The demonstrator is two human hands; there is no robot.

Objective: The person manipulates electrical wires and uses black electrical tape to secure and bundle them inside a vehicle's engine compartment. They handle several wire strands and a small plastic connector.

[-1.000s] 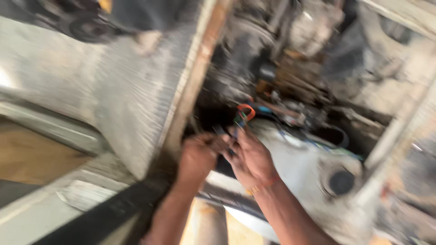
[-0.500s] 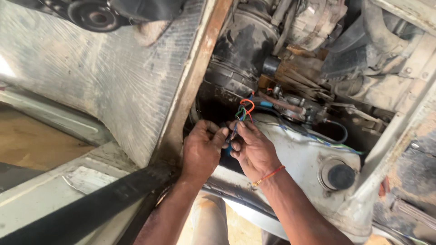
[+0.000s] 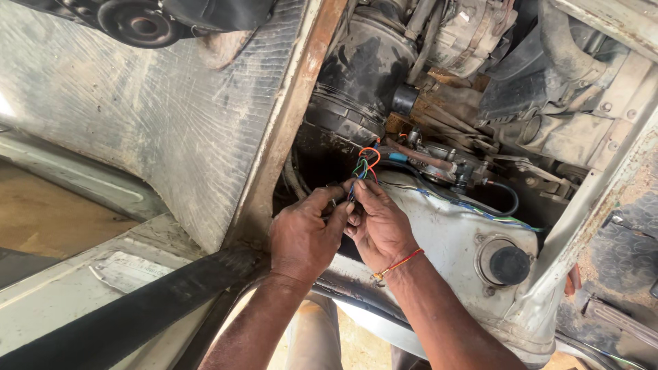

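Our view steadies from a blur and sits closer over the engine bay. Our left hand [image 3: 301, 236] and right hand [image 3: 377, 223] draw together, fingertips now pinching the bundle of coloured wires [image 3: 363, 168], whose orange loop stands clearer above our fingers.

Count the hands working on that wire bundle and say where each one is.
2. The left hand pinches the coloured wires from the left, beside the rusty frame rail. The right hand grips them from the right, over the white tank. No other hands show.
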